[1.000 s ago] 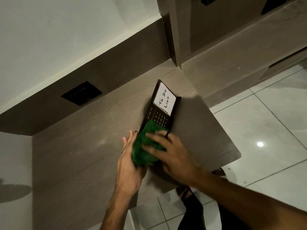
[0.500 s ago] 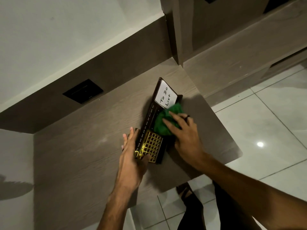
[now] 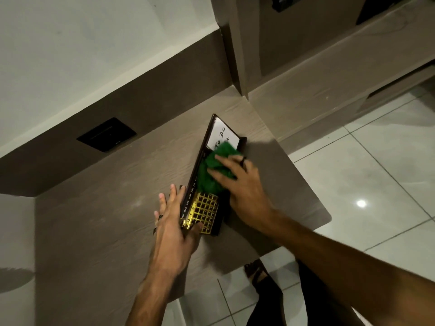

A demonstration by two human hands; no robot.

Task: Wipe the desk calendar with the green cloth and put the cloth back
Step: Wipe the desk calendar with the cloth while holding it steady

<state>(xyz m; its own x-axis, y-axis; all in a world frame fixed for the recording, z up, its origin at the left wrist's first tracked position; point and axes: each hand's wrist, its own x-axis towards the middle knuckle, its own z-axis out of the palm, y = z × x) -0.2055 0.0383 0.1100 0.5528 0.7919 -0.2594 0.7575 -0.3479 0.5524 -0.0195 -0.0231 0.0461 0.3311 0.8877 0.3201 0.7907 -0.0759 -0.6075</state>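
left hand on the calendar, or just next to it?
Touching. The head view shows the left hand against the near end of the calendar, thumb lying over the gold grid, fingers along its outer edge.

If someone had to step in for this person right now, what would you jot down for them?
Left hand: flat against the calendar's near end, steadying it on the desk.
Right hand: pressing the green cloth on the calendar's middle, edging over the "To Do" note.
Done: wiping is under way.
Left: finish the far end, then put the cloth back; its place is not in view.
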